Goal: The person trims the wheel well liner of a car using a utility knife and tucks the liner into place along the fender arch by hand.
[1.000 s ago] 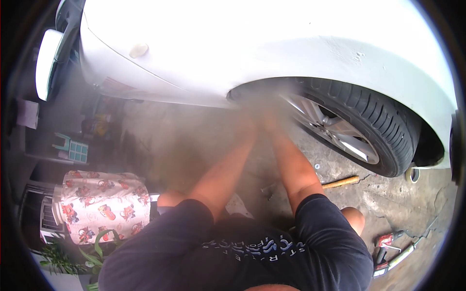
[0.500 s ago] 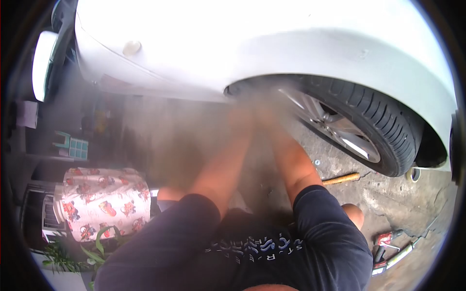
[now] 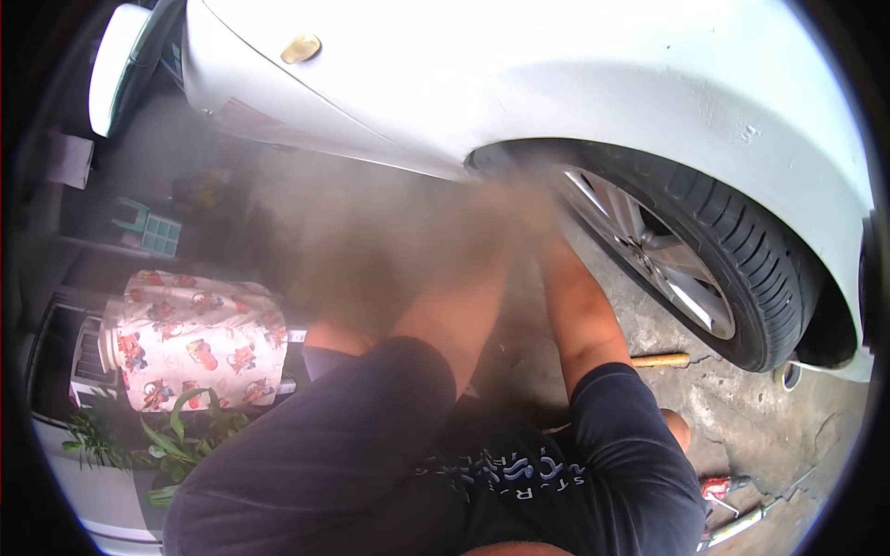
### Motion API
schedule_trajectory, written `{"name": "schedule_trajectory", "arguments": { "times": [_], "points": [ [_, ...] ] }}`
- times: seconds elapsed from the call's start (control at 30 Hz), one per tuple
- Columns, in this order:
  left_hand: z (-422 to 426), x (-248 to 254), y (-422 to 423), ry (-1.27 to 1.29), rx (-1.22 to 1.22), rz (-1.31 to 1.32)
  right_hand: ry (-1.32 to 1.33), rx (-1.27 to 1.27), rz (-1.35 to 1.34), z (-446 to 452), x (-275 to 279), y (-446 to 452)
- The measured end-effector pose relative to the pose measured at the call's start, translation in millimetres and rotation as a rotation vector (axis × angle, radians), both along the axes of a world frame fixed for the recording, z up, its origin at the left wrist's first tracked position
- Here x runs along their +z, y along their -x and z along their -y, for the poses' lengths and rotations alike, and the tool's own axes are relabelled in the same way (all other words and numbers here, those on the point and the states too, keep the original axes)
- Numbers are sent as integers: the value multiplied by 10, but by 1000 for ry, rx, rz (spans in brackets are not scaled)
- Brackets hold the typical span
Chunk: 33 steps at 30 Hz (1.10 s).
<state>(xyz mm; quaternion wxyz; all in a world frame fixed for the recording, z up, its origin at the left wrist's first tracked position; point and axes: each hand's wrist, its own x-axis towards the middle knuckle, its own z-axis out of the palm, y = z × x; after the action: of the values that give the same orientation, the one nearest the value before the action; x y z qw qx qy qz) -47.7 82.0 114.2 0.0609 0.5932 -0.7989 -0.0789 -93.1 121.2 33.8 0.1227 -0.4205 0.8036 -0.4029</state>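
Note:
Both my arms reach forward to the front-left part of a wheel point(image 3: 649, 250) under the arch of a white car point(image 3: 593, 83). A blurry smear covers the view there. My left hand point(image 3: 496, 199) and my right hand point(image 3: 540, 199) are close together at the tire's edge, near the lower body edge of the car. Their fingers are lost in the blur, so what they hold or touch cannot be made out. The silver spoked rim shows to the right of my hands.
A wooden handle point(image 3: 660, 360) lies on the concrete below the tire, with a tape roll point(image 3: 789, 376) near it. Red and silver tools point(image 3: 732, 524) lie lower right. At left are a patterned cloth cover point(image 3: 199, 347), a plant point(image 3: 185, 435) and a teal stool point(image 3: 159, 232).
My view has shifted and tilted, so the wheel sits lower and further right. My arms have swung slightly right in the frame, with both hands still by the tire's edge.

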Motion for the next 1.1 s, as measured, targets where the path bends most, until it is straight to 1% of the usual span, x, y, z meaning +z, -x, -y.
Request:
{"name": "schedule_trajectory", "arguments": {
  "times": [0.07,0.17,0.2,0.27,0.3,0.37,0.4,0.47,0.53,0.67,0.7,0.77,0.8,0.87,0.93,1.03,1.1],
  "points": [
    [27,-1,25,-79,14,24,2,2,8,2,23,13],
    [18,81,11,-135,-41,39,-6,-25,56,79,-81,-27],
    [73,27,8,-131,-38,39,-16,-49,47,150,-185,-47],
    [235,-117,-6,-137,-172,108,-21,-71,38,287,-382,-89],
    [235,-52,8,-133,-170,107,-29,-81,18,322,-421,-101],
    [215,67,37,-218,-300,226,-38,-90,-3,372,-501,-114],
    [236,66,18,-217,-299,225,-62,-89,18,358,-491,-125],
    [268,59,-28,-250,-374,268,-85,-89,37,352,-460,-140],
    [215,142,-37,-262,-368,245,-38,-123,58,374,-486,-166],
    [171,261,-46,-295,-351,198,-40,-111,96,344,-409,-189],
    [209,198,-73,-296,-350,197,-23,-129,114,318,-368,-209],
    [323,30,-144,-157,-538,222,-5,-144,132,345,-381,-222],
    [297,88,-128,-158,-538,222,16,-127,84,353,-402,-208],
    [244,197,-41,-306,-340,225,29,-116,35,345,-455,-150],
    [249,191,-31,-321,-325,219,-8,-25,5,217,-274,-92],
    [248,187,-21,-332,-273,200,-83,3,-37,188,-154,-83],
    [225,207,-21,-336,-243,191,-56,-27,-28,169,-169,-107]
  ]
}}
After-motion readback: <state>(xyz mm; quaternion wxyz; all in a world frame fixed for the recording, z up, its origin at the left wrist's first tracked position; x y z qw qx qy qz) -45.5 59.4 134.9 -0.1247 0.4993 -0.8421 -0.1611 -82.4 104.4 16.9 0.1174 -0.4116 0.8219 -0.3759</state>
